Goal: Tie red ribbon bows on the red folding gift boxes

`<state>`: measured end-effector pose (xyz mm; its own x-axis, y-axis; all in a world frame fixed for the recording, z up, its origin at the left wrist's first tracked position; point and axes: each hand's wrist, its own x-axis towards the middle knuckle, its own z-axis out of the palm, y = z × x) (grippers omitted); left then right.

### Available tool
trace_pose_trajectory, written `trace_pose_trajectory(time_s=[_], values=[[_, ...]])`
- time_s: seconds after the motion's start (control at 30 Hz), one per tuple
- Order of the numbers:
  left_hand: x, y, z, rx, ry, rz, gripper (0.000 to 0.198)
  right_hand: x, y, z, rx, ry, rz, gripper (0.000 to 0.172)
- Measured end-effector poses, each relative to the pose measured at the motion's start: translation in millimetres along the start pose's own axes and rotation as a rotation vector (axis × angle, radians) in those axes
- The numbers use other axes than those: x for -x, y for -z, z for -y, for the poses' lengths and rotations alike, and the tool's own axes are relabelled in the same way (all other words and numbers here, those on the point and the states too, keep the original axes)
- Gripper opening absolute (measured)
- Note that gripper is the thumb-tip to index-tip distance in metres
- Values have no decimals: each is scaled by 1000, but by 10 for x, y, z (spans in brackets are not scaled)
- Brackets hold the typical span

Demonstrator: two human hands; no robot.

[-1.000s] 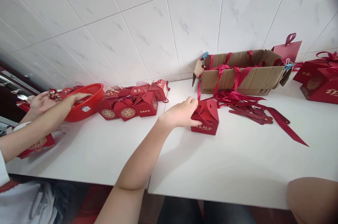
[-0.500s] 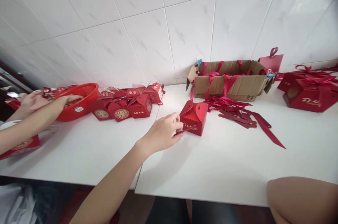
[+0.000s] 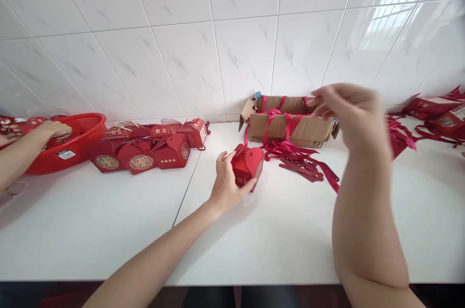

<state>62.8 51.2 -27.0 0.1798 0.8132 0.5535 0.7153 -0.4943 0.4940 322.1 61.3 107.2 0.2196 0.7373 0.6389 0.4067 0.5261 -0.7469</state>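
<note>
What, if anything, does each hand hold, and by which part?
The left hand holds the small red box by its sides; the blurred right hand cannot be judged.

Left fingers (image 3: 222, 161) around red box (image 3: 249, 163), ribbons (image 3: 286, 147)

Box (image 3: 249, 162) left of ribbons (image 3: 285, 147), carton (image 3: 307, 134) behind

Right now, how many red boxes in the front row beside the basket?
3, right of the basket: left box, middle box, right box. Boxes behind are partly hidden, maybe some fully. The left hand holds another red box.
</note>
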Motion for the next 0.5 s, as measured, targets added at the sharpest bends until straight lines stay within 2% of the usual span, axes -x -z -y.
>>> trace_pose_trajectory(time_s=[0.07, 0.13, 0.23, 0.37, 0.5], values=[[-25, 53, 113, 82, -29, -2, 78, -152, -201, -327, 147, -220, 57, 21], [-46, 126, 256, 115, -73, 8, 77, -241, -368, -690, 415, -415, 117, 19], [-44, 191, 478, 140, -187, 36, 76, -227, -546, -1098, 530, -535, 217, 17], [-4, 162, 649, 243, -193, 23, 75, -102, -725, -1268, 591, -592, 197, 26], [21, 138, 649, 305, -144, 24, 76, -99, -727, -1179, 614, -568, 103, 14]])
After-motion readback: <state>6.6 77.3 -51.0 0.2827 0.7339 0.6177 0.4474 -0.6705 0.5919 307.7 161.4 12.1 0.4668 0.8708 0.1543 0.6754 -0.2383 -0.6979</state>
